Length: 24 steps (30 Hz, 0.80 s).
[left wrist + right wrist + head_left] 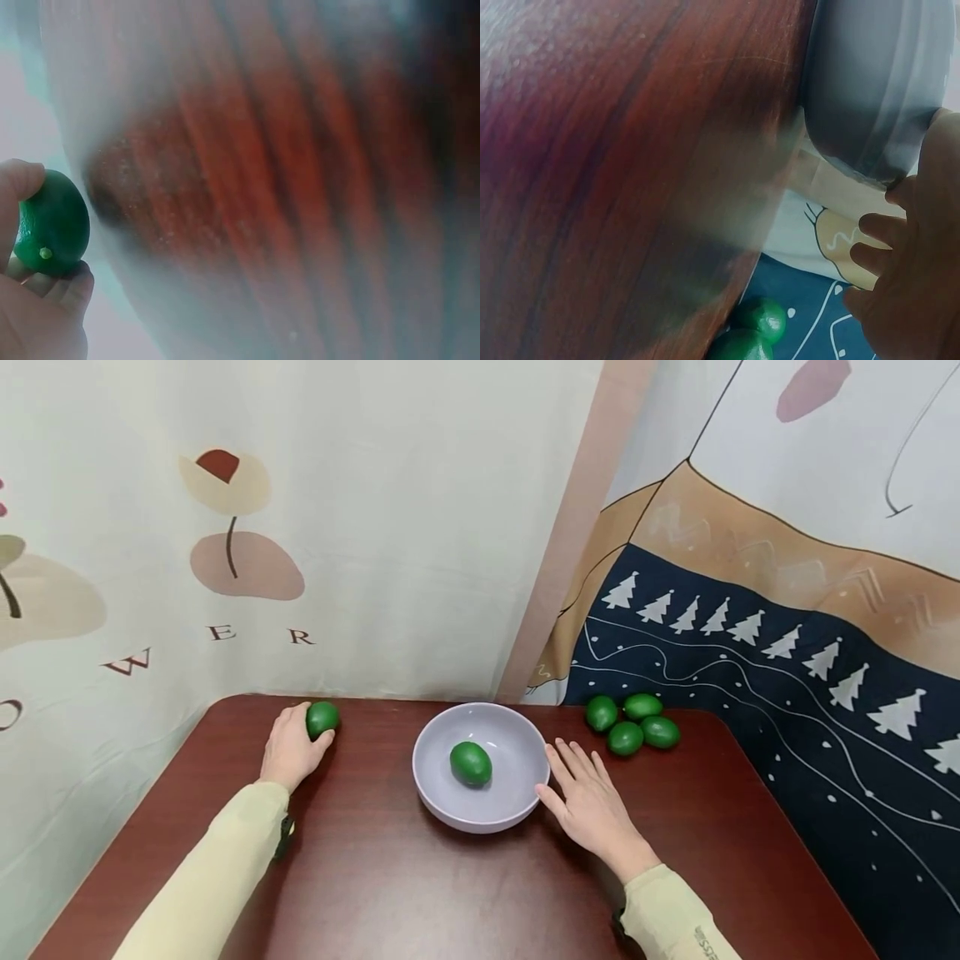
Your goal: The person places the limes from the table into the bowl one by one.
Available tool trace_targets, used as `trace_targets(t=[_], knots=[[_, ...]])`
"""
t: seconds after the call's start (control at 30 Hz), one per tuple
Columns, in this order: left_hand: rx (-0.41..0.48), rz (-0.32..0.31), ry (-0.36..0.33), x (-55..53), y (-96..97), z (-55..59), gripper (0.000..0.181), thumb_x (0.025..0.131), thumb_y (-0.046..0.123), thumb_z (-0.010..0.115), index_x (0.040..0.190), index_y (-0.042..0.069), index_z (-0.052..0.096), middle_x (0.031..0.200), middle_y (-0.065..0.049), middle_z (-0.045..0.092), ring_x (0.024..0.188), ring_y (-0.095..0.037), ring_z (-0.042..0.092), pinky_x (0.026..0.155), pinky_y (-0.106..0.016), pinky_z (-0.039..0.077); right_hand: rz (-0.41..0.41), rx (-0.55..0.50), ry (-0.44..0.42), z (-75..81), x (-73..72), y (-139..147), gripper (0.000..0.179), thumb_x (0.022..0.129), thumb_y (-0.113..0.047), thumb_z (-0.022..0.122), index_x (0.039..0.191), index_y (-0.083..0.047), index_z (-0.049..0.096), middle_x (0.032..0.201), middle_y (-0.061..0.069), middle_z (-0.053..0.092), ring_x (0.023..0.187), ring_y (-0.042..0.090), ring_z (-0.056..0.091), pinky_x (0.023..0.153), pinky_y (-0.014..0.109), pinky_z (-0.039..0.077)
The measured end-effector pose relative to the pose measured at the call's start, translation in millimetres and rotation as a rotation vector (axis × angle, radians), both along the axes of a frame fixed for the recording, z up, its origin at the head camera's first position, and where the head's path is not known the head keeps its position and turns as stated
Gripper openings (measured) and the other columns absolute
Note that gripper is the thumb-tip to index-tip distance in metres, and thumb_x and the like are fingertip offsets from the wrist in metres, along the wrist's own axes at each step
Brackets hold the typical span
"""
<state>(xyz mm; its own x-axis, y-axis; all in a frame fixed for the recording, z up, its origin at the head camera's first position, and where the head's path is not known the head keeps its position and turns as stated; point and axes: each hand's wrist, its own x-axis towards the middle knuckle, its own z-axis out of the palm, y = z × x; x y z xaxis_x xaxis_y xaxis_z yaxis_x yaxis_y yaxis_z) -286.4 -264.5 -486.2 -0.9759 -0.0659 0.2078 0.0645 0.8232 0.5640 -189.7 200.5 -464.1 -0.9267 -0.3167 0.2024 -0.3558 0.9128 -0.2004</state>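
left of the bowl [513, 781], the left hand [291, 750] pinches a green lime [323, 718] between thumb and fingers; the right hand [592, 806], fingers straight, touches the bowl's right side.

I see a glossy reddish-brown tabletop [390, 893]. A pale curtain [412, 527] hangs behind it, a tree-printed navy cloth [795, 727] at right.

This is an indoor corner, homely in look though whether a home or another room cannot be told, shown by a dark reddish-brown, wood-grained table [420, 893] against a pale, flower-printed, curtain-like cloth [420, 527] and a navy-tan-white cloth with white fir trees [897, 714].
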Motion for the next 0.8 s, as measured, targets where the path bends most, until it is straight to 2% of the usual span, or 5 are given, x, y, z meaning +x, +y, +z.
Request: trace_targets(t=[0.27, 0.6, 0.8], knots=[[-0.019, -0.043, 0.009, 0.6, 6.6, 8.2, 0.065, 0.098, 0.021, 0.066, 0.149, -0.01, 0.04, 0.142, -0.034, 0.043, 0.124, -0.05, 0.046, 0.098, -0.068, 0.043, -0.009, 0.001, 0.003, -0.8, 1.8, 2, 0.069, 0.105, -0.05, 0.053, 0.16, -0.009, 0.04, 0.165, 0.015, 0.037, 0.154, 0.038, 0.029, 0.125, 0.061, 0.02], [-0.024, -0.077, 0.025, 4.9, 12.2, 12.0, 0.065, 0.097, 0.02, 0.066, 0.149, -0.009, 0.041, 0.142, -0.032, 0.044, 0.119, -0.05, 0.049, 0.094, -0.067, 0.046, 0.007, 0.004, 0.002, 0.1, -0.9, 0, 0.07, 0.105, -0.05, 0.052, 0.161, -0.01, 0.038, 0.165, 0.016, 0.037, 0.154, 0.037, 0.029, 0.125, 0.061, 0.021], [-0.026, -0.102, 0.041, 7.3, 18.9, 14.8, 0.065, 0.097, 0.019, 0.068, 0.149, -0.009, 0.041, 0.142, -0.032, 0.045, 0.121, -0.049, 0.048, 0.097, -0.066, 0.045, 0.009, -0.001, 0.01, -0.3, -1.0, 0, 0.069, 0.105, -0.05, 0.052, 0.16, -0.01, 0.039, 0.164, 0.016, 0.038, 0.154, 0.038, 0.03, 0.124, 0.061, 0.022]])
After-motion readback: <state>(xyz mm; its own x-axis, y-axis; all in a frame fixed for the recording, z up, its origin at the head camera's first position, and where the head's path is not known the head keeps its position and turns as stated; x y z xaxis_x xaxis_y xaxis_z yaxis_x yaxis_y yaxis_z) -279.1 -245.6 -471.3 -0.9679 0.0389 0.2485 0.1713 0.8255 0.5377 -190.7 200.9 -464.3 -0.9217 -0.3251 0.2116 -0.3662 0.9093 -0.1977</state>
